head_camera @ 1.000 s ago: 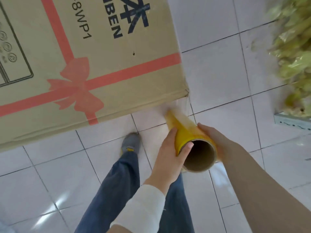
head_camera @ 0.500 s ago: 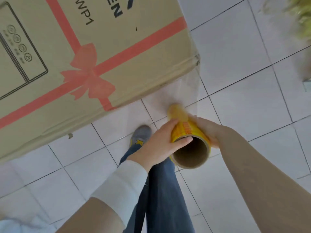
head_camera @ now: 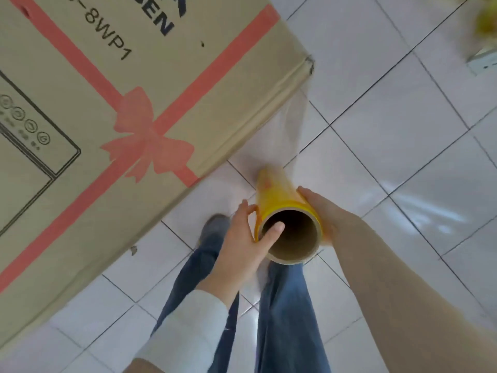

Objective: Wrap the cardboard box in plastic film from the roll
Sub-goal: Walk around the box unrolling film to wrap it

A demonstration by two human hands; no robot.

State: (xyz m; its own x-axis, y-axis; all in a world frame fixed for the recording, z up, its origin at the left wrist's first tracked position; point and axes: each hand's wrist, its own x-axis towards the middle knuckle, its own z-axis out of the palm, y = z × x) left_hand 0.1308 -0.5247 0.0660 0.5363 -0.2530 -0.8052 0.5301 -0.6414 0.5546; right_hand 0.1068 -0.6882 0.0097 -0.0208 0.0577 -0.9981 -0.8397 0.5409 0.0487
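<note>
A large cardboard box [head_camera: 113, 84] with a red printed ribbon and bow fills the upper left and stands on the tiled floor. A yellow roll of plastic film [head_camera: 279, 203] is held upright between my hands near the box's right corner. My left hand [head_camera: 242, 243] grips the roll's top end, its thumb hooked inside the brown core. My right hand [head_camera: 322, 211] cups the roll's right side. A clear sheet of film [head_camera: 285, 133] stretches from the roll up to the box corner.
White floor tiles [head_camera: 403, 157] spread to the right. My legs in blue jeans [head_camera: 285, 313] and one grey shoe [head_camera: 212, 224] stand below the roll. A blurred yellow-green heap [head_camera: 486, 20] above a grey ledge [head_camera: 481, 63] sits at the top right.
The view has swung so the box corner lies farther right and the film sheet from roll to corner is longer. My left thumb has moved into the roll's core.
</note>
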